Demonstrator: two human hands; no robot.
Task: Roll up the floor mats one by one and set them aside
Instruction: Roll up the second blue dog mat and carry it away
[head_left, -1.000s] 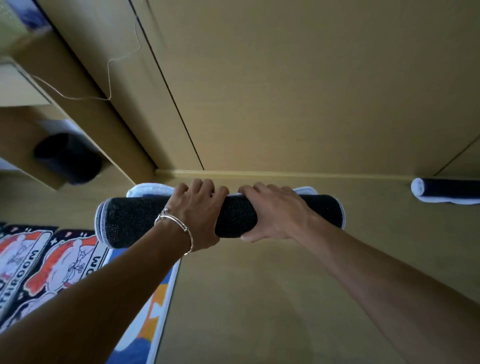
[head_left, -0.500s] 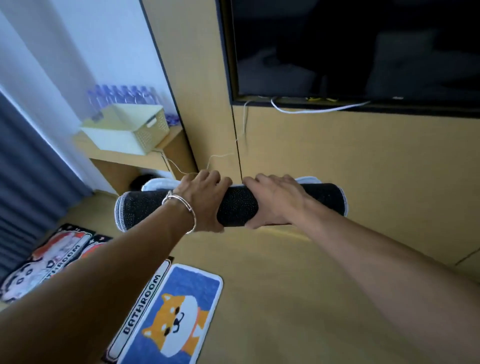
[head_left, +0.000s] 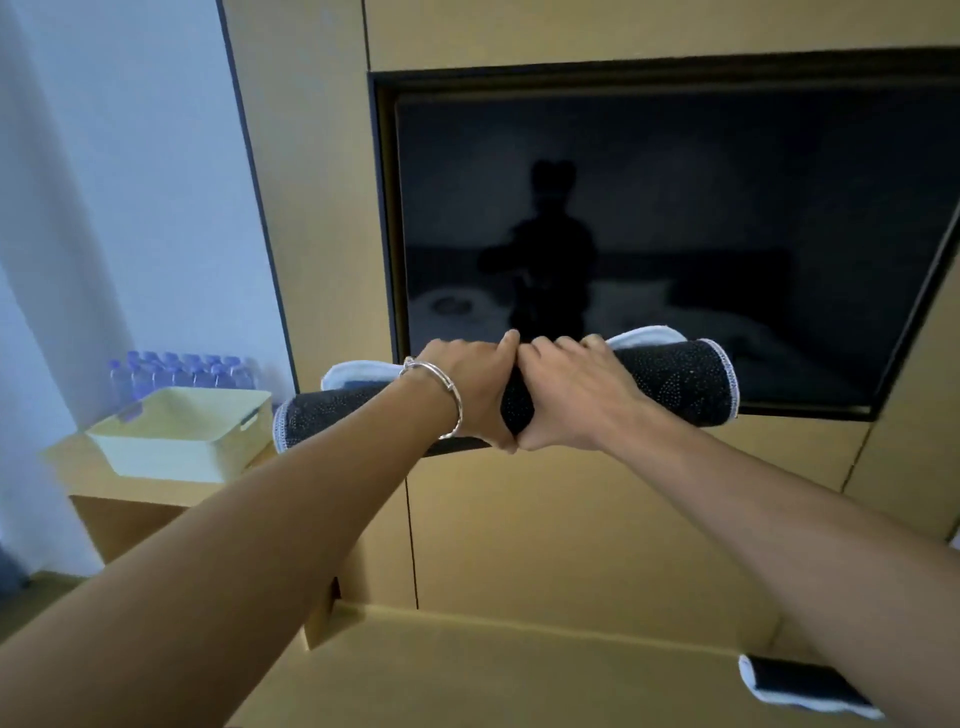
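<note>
Left of the black wall-mounted television screen (head_left: 675, 208), a pale yellow plastic basket (head_left: 182, 436) sat on a wooden worktop (head_left: 67, 462). Across the screen's lower edge, the rolled black dotted floor mat with white trim (head_left: 675, 384) was held level in the air. The left grip (head_left: 467, 395) and the right grip (head_left: 576, 395) were clamped round its middle, touching each other. Below the screen's right corner, another rolled dark mat (head_left: 800, 688) lay on the floor.

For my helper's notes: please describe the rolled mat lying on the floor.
Find the dark screen in the wooden wall. Below its right corner, on the floor, lies a dark roll with a white edge. Unlike the similar roll that the left hand and right hand grip, nobody holds it.
</note>
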